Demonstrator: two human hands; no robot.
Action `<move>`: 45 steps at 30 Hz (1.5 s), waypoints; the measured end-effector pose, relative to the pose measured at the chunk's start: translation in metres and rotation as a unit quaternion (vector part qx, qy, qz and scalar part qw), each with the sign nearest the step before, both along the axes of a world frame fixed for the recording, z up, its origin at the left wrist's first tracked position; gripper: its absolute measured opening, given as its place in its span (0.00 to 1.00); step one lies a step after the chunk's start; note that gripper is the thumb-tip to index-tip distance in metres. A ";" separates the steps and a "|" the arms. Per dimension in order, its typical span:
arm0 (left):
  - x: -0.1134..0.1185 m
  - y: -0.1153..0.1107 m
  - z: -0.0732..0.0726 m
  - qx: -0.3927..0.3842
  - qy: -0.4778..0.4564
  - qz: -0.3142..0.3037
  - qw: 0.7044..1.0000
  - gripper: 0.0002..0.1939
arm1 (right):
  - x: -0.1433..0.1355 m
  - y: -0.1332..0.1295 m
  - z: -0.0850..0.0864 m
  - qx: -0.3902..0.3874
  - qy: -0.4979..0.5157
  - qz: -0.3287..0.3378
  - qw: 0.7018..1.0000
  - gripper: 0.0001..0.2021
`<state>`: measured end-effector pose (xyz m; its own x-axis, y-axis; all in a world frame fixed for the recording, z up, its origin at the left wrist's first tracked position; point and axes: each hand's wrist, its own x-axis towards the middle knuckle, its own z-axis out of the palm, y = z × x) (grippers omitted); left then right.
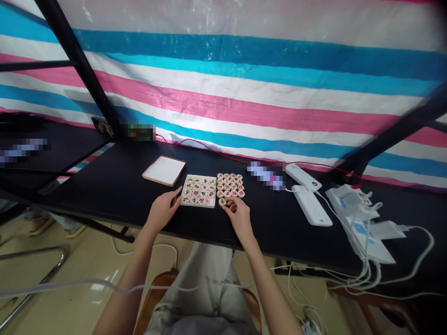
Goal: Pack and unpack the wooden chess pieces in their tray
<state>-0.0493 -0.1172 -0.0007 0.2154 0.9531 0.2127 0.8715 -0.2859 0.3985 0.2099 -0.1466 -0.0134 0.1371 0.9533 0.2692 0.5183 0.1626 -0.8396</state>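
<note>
A shallow white box on the black table holds rows of round Chinese chess pieces with black characters. At its lower right corner a pink patch of the box bottom shows. My left hand has its curled fingers and thumb on the box's left edge. Just right of the box, a tight block of Chinese chess pieces with red characters lies on the table. Below that block's lower left, my right hand pinches one black-character chess piece between thumb and fingers, at or near the tabletop.
The box lid lies behind my left hand. To the right are a blurred-out phone, two white power banks and a power strip with tangled cables. A striped sheet hangs behind the table.
</note>
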 end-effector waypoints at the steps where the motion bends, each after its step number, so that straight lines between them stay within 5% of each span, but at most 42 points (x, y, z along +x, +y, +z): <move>1: 0.000 0.000 0.000 -0.002 0.000 -0.002 1.000 0.25 | -0.001 0.000 0.001 0.001 -0.004 0.001 1.000 0.08; 45: 0.002 0.005 0.004 -0.028 -0.012 -0.001 1.000 0.23 | -0.008 0.005 0.001 0.004 -0.019 -0.026 0.999 0.05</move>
<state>-0.0472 -0.1127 0.0033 0.2122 0.9632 0.1650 0.8612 -0.2641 0.4343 0.2021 -0.1419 -0.0121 0.1770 0.9428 0.2823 0.5574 0.1404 -0.8183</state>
